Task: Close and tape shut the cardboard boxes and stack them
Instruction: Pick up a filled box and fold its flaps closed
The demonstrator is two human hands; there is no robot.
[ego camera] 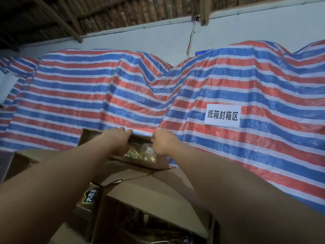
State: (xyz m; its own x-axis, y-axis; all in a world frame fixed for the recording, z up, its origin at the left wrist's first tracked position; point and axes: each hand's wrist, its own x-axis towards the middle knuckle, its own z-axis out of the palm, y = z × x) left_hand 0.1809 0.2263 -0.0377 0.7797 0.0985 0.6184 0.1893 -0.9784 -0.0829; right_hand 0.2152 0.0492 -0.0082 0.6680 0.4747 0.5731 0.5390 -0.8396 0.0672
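We reach forward with both arms; our left hand point(118, 140) and right hand point(164, 141) each grip the far flap point(139, 138) of an open cardboard box point(159, 163), before a striped tarp point(228, 85).

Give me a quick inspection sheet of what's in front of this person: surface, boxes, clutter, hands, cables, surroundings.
Surface: none visible; the work rests on other brown cardboard boxes.
Job's things: small open brown cardboard box on top of the stack, shiny wrapped goods inside; no tape seen.
Clutter: dark printed packet beside the lower box.
Hands: left hand and right hand both grip the far flap of the small box.
Cables: thin white conduit along the wall.
Surroundings: red, white and blue striped tarpaulin with white paper sign; thatched roof.
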